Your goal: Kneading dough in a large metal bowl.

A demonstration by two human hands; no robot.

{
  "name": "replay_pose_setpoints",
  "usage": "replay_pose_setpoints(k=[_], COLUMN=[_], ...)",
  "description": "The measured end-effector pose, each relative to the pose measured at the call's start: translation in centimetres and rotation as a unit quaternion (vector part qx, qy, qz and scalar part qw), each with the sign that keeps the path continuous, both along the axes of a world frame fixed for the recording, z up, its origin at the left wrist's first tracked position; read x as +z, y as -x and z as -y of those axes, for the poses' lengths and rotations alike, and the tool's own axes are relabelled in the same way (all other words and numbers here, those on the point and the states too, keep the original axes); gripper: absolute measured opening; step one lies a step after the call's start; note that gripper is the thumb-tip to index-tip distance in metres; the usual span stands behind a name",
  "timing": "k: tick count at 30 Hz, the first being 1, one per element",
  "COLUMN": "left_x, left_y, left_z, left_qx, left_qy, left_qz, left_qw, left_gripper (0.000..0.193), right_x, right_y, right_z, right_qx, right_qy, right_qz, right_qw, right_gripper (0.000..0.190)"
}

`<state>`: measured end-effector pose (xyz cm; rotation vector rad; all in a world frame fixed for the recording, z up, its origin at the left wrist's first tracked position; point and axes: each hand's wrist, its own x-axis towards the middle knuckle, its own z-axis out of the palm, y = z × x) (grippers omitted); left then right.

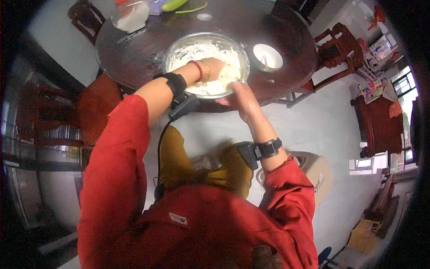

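Observation:
A wide stainless steel bowl [247,57] sits near the front edge of a dark round table. In it lies a pale, floury dough [218,84], with loose white flour smeared up the inner wall. My left hand [213,69], wearing a red beaded bracelet and a gold bangle, is down inside the bowl against the dough. Its fingers are hidden, so their grip does not show. At the bowl's near right rim, my right hand [240,95] grips the edge, thumb over the top and fingers below.
Right of the steel bowl stands a white bowl [273,55] with a utensil in it. A jar of white powder [132,16], chopsticks [132,35] and a green vegetable [174,4] lie at the back left. Wooden chairs [336,53] flank the table [295,67]. A beige bin [317,175] stands on the floor.

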<state>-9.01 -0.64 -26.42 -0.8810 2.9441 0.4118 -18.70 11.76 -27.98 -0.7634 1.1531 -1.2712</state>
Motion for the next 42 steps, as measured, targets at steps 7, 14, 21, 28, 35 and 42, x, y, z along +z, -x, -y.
replay_pose_setpoints(k=[7, 14, 21, 28, 35, 42], left_x=[-0.8, 1.1, 4.9, 9.5, 11.7, 9.2], left_y=[0.5, -0.4, -0.6, -2.1, -4.0, -3.6], left_z=[0.6, 1.2, -1.3, -2.6, -1.4, 0.6], left_qx=[-0.031, -0.172, -0.184, -0.307, -0.406, -0.436], left_qy=[0.019, -0.025, 0.050, 0.039, 0.003, 0.031], left_qz=[-0.013, -0.056, 0.075, 0.102, 0.114, 0.092], left_qw=[0.999, 0.983, 0.979, 0.945, 0.907, 0.895], left_gripper=[0.027, 0.035, 0.025, 0.020, 0.021, 0.021], right_x=[0.9, -0.5, 3.1, 7.0, 10.5, 6.9], right_y=[-1.4, -2.4, -5.3, -11.4, -17.4, -18.6], right_z=[-1.4, -0.8, -5.0, -6.4, -4.5, -0.7], right_qx=[-0.062, -0.142, -0.232, -0.365, -0.496, -0.592], right_qy=[0.005, 0.071, 0.070, 0.008, -0.045, 0.007], right_qz=[0.004, 0.009, 0.001, 0.016, 0.009, 0.037], right_qw=[0.998, 0.987, 0.970, 0.931, 0.867, 0.805], right_gripper=[0.037, 0.045, 0.050, 0.046, 0.049, 0.045])
